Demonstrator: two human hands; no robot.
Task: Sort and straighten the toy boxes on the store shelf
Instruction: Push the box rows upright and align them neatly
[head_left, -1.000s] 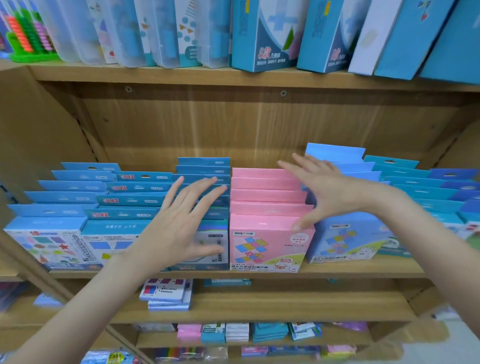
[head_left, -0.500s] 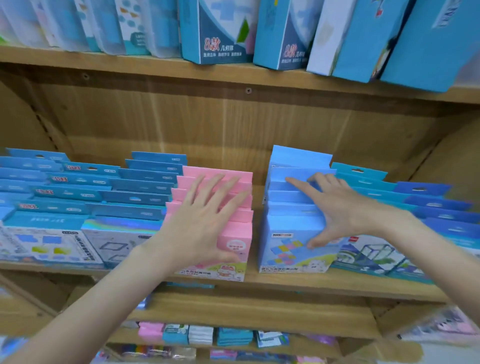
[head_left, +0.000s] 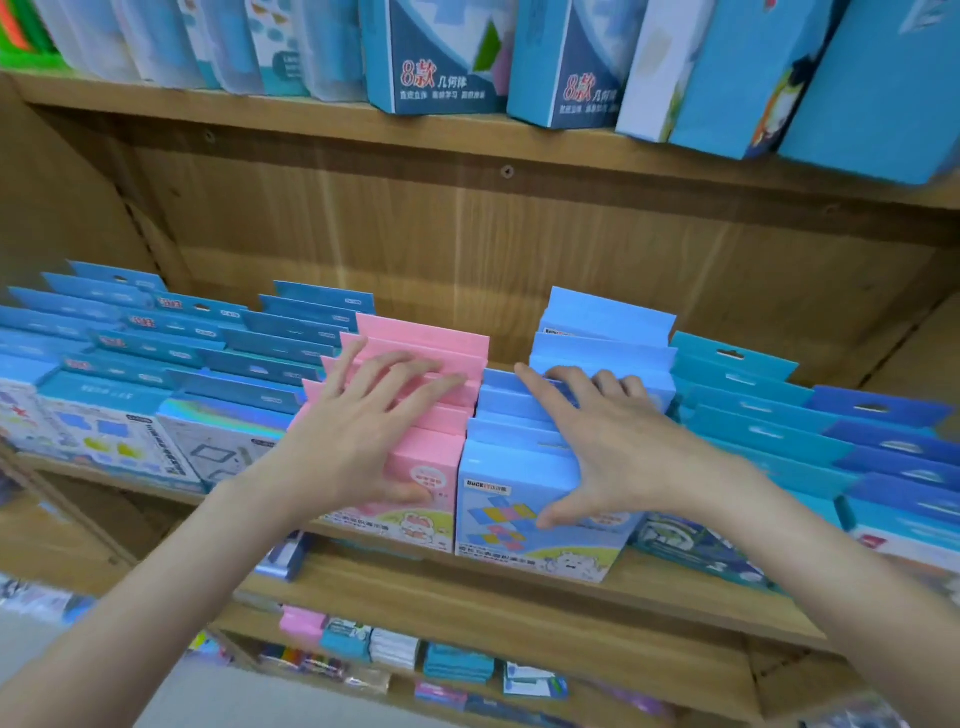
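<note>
Both hands were on the mid shelf (head_left: 519, 592), side by side w/ a small gap btwn them. Left hand (head_left: 358, 441) lay flat over the row of pink boxes (head_left: 431, 343), fingers spread wide & nearly straight across the box tops, thumb down on the front face of the first pink box; nothing was gripped. Right hand (head_left: 618, 447) lay over the row of light-blue boxes (head_left: 608, 322) just beside the pink row, fingers fanned across the tops w/ tips bent slightly over an edge, thumb pressed low on the front box's printed face; a spread press, not a closed grasp. Pink & light-blue rows stood touching at the front, each row stepped upward toward the back. To the left stood rows of teal-topped boxes (head_left: 156, 358); to the right, more teal boxes (head_left: 737, 384), then darker blue ones (head_left: 883, 415) at the far right. Upper shelf (head_left: 291, 119) carried tall blue cartons (head_left: 431, 57) & clear plastic cases (head_left: 171, 41). Lower shelves held small packs, too blurred to tell apart.
</note>
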